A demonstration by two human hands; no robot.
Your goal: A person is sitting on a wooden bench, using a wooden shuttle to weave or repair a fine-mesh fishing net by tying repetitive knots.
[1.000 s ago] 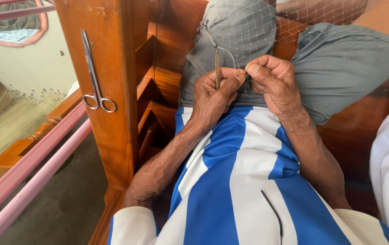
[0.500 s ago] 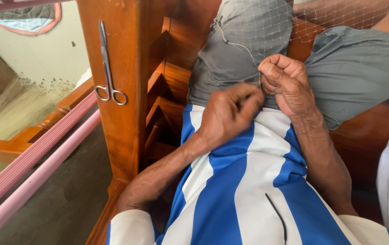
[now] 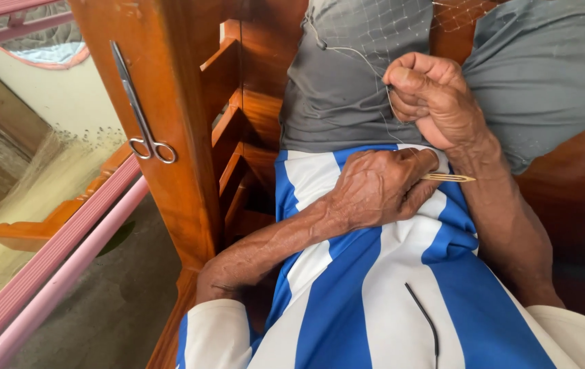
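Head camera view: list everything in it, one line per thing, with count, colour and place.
netting needle: one, tan, in the left hand, tip pointing right
fishing net: one, fine pale mesh, draped over the grey shorts at top
twine: one, pale strand, running from the net to the right hand
scissors: one pair, silver metal, hanging on the wooden post
wooden post: one, orange-brown, left of centre
rails: two, pink, lower left
grey shorts: one, across the top
striped shirt: one, blue and white, bottom centre
left hand: holds the needle
right hand: closed on the twine
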